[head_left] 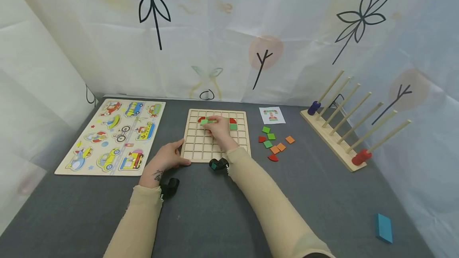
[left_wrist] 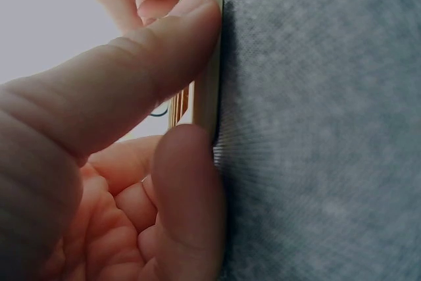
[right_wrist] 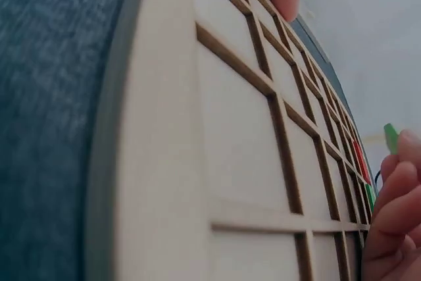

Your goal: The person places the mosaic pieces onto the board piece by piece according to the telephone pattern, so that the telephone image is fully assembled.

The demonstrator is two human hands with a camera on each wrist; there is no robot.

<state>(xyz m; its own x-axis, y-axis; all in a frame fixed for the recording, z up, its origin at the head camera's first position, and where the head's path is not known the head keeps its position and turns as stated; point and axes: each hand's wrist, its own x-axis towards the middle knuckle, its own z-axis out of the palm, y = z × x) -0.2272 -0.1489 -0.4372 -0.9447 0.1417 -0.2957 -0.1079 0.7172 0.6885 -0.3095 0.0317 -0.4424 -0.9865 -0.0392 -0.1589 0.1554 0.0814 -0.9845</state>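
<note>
A wooden grid board (head_left: 201, 155) lies flat on the table, divided into small square cells. My left hand (head_left: 166, 157) holds its near left corner, one fingertip at the left edge and the thumb along the front edge. Over the upper part of the board my right hand (head_left: 218, 128) pinches a green square tile (right_wrist: 391, 137) between thumb and fingertips. A red quarter-round tile (head_left: 232, 121) sits in a cell to the right of that hand, with another green tile (head_left: 233, 127) just below it. More red shows left of the hand, partly covered by its fingers.
Loose green, orange and red tiles (head_left: 271, 136) lie right of the board, below a printed pattern card (head_left: 272, 119). A vehicle puzzle board (head_left: 82, 168) is at the left. A wooden peg stand (head_left: 330, 138) and a blue block (head_left: 384, 228) are at the right.
</note>
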